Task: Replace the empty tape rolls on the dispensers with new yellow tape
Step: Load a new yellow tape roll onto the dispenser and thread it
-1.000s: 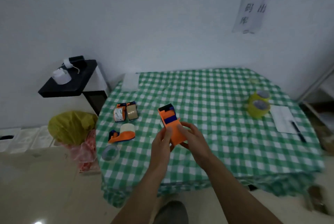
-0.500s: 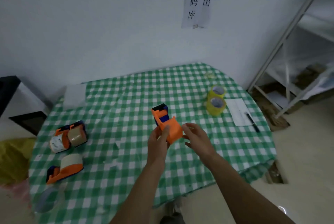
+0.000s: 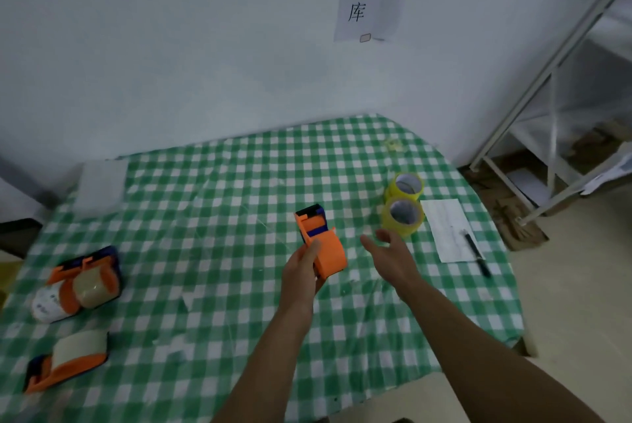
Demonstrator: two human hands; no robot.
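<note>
At the far left of the desk (image 3: 222, 204), on its green checked cloth, a pair of dispensers (image 3: 80, 286) lies side by side, touching, orange and dark blue, one with a white roll and one with a brownish roll. Nearer to me lies a third dispenser (image 3: 66, 363), orange, carrying a pale roll.

Toward the middle, my left forearm rises from the lower edge, and my left hand (image 3: 302, 274) holds the orange dispenser (image 3: 325, 248) above the cloth. My fingers (image 3: 312, 250) are curled round its lower body from the left side, and its dark blue front end points away from me.

Just right of it, my right arm stretches forward. My right hand (image 3: 393, 257) is released, its fingers (image 3: 383, 235) spread and relaxed, grasping nothing, the tips close to the nearer yellow tape roll (image 3: 403, 219). Whether they touch it I cannot tell. That roll stands on end, with a second yellow tape roll (image 3: 406, 186) touching it behind.

Right of the rolls lies a sheet of paper (image 3: 446, 227) with a black pen (image 3: 476, 253) across its near corner. A metal rack (image 3: 547, 80) stands on the floor beyond the desk's right edge.
</note>
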